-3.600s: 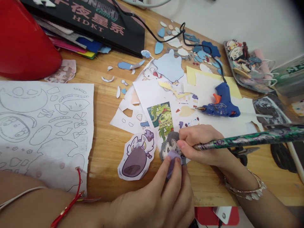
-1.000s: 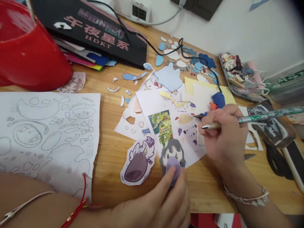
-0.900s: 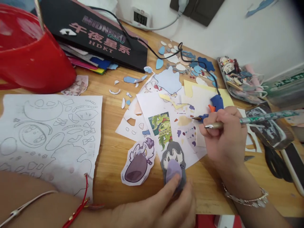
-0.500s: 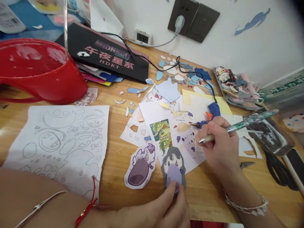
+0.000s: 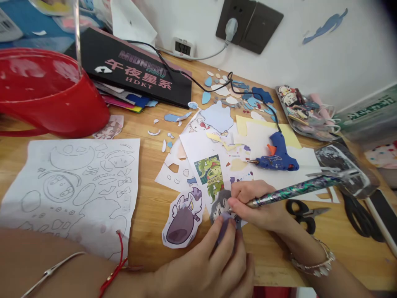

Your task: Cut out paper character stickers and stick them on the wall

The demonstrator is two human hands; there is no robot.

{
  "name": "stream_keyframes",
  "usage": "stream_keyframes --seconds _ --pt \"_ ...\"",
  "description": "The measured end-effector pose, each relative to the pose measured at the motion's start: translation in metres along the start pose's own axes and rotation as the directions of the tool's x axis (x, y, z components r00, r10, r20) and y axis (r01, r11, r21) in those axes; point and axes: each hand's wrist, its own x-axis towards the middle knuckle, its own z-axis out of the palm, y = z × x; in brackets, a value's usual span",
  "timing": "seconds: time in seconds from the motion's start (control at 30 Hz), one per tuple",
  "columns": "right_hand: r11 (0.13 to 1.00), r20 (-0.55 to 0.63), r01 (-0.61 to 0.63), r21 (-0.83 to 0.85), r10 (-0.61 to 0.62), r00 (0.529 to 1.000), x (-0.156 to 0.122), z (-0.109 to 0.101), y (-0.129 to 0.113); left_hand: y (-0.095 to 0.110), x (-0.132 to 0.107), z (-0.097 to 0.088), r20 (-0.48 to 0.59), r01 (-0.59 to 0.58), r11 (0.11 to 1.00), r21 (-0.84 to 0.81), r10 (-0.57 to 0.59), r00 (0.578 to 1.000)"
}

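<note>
My left fingers [image 5: 217, 234] pinch the purple piece [image 5: 223, 221], right fingers [image 5: 240, 203] clamp the pen [image 5: 294, 191]; any slip could skew it.

This is a home craft desk. Paper cut-outs [image 5: 217, 116] litter the wooden top [image 5: 149, 207], and a glue gun [image 5: 277, 155] lies at two o'clock. A wall socket [image 5: 231, 25] and a small clock [image 5: 182, 47] sit at twelve.

Right hand [image 5: 259, 203] brought pen [image 5: 294, 191] back onto cutout [image 5: 221, 205].
</note>
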Motion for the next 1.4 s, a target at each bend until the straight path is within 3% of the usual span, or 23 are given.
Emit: stream_keyframes --seconds 0.1,0.33,0.57,0.83,1.1,1.4 --pt "0.997 0.006 0.030 -0.072 -0.029 1.000 0.003 0.000 0.000 0.002 0.000 0.005 -0.025 -0.037 0.999 -0.001 0.037 0.999" --pt "0.973 0.060 0.043 -0.228 -0.030 0.998 0.001 0.000 0.000 0.002 0.002 -0.001 0.034 -0.007 1.000 -0.031 0.008 0.999" --pt "0.959 0.078 0.064 -0.275 -0.044 0.996 -0.002 0.002 0.003 -0.001 0.003 -0.003 0.078 -0.030 0.998 -0.048 0.033 0.996" --pt "0.930 0.090 0.064 -0.361 -0.034 0.995 -0.003 0.002 0.001 -0.002 0.004 -0.003 0.045 -0.057 0.998 -0.041 0.059 0.997" --pt "0.928 0.086 0.057 -0.368 -0.027 0.996 -0.003 0.001 0.002 -0.003 0.003 -0.003 0.050 -0.068 0.997 -0.035 0.070 0.996" --pt "0.949 0.092 0.042 -0.313 -0.014 0.996 -0.005 0.000 0.003 -0.003 0.004 -0.009 0.136 -0.067 0.997 -0.038 0.071 0.988"
